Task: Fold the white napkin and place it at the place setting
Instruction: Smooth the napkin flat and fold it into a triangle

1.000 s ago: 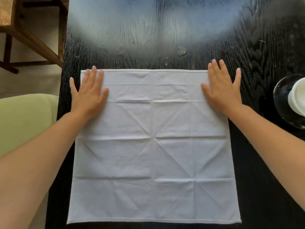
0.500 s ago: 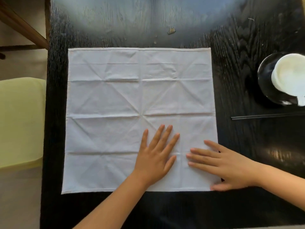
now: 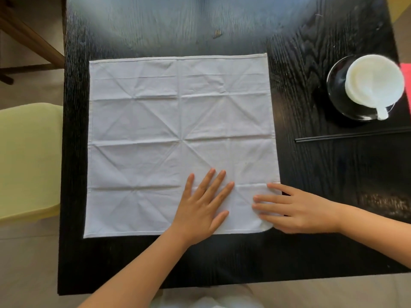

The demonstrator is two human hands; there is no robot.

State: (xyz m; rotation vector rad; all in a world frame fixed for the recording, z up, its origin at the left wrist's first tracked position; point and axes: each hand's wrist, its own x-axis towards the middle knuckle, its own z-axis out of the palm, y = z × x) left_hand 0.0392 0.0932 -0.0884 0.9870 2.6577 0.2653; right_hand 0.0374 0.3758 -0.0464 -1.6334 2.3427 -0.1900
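Observation:
The white napkin (image 3: 160, 134) lies spread out flat on the black wooden table (image 3: 333, 196), creased in a grid and diagonals. My left hand (image 3: 204, 207) presses flat on its near right part, fingers apart. My right hand (image 3: 295, 207) lies across the napkin's near right corner, fingers stretched leftward; that corner looks slightly curled under the hand. The place setting is at the right: a white bowl (image 3: 373, 81) on a black plate (image 3: 338, 101), with black chopsticks (image 3: 351, 136) in front of it.
A pale green seat cushion (image 3: 26, 161) sits just left of the table. A wooden chair frame (image 3: 29, 38) stands at the back left. A small scrap (image 3: 217, 34) lies on the table beyond the napkin. The table's near edge runs below my forearms.
Both hands left the napkin's far corners a second ago and came to its near right part. Since half a second ago they have hardly moved; the near right corner now curls slightly.

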